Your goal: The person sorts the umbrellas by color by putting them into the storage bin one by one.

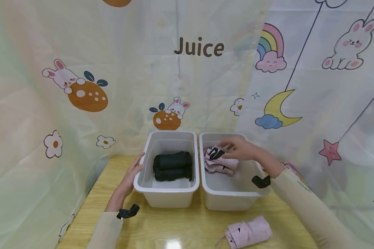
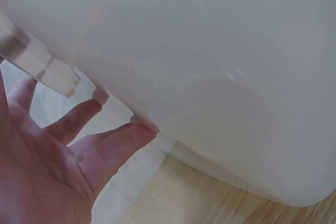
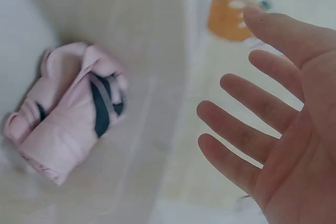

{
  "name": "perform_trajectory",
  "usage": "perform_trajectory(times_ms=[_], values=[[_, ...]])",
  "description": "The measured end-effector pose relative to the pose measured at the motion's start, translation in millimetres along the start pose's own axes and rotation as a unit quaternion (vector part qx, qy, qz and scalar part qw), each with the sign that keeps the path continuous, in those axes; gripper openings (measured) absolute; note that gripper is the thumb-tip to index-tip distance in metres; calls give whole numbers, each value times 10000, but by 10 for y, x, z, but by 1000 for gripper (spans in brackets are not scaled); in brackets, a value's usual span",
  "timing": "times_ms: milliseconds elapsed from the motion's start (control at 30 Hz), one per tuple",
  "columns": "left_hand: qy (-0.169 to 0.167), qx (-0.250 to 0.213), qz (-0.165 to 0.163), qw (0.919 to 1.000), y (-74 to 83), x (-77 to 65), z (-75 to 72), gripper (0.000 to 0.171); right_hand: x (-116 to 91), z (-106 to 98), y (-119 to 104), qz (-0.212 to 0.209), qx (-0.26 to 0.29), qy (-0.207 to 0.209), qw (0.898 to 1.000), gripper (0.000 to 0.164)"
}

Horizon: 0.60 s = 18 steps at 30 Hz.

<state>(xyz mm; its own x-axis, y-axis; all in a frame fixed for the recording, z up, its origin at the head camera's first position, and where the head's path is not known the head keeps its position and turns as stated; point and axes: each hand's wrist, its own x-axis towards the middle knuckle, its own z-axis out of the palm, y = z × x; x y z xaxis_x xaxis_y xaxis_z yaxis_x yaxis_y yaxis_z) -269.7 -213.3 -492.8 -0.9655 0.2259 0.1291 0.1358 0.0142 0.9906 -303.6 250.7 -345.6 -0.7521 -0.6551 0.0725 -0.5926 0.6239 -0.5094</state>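
My right hand [image 1: 241, 148] is over the right white bin [image 1: 233, 193], its fingers spread and nothing held in the right wrist view. Below and beside it, a pink folded umbrella [image 3: 63, 114] with a dark patch lies in that bin, apart from the fingers. My left hand [image 1: 131, 176] rests its fingertips against the outer side of the left white bin [image 1: 168, 200], fingers extended. Inside the left bin lie black folded bundles [image 1: 172, 166], probably umbrellas, side by side.
Another pink folded umbrella [image 1: 249, 232] with a wrist loop lies on the wooden table [image 1: 152, 228] in front of the right bin. A pink item [image 1: 290, 167] shows partly behind my right forearm. Printed curtains [image 1: 205, 86] hang behind the bins.
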Motion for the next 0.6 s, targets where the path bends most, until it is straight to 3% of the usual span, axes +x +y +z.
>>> perform_trajectory(times_ms=[200, 400, 600], values=[[-11, -19, 8, 10000, -19, 13, -3, 54, -537, 13, -419, -191, -253, 174, 9993, 42], [-58, -54, 36, 10000, -5, 34, 9, 54, -1052, 220, -610, -374, -548, 509, 9965, 41], [-45, 41, 49, 10000, 27, 6, 12, 53, -1464, 562, -724, 101, -628, 214, 9977, 39]])
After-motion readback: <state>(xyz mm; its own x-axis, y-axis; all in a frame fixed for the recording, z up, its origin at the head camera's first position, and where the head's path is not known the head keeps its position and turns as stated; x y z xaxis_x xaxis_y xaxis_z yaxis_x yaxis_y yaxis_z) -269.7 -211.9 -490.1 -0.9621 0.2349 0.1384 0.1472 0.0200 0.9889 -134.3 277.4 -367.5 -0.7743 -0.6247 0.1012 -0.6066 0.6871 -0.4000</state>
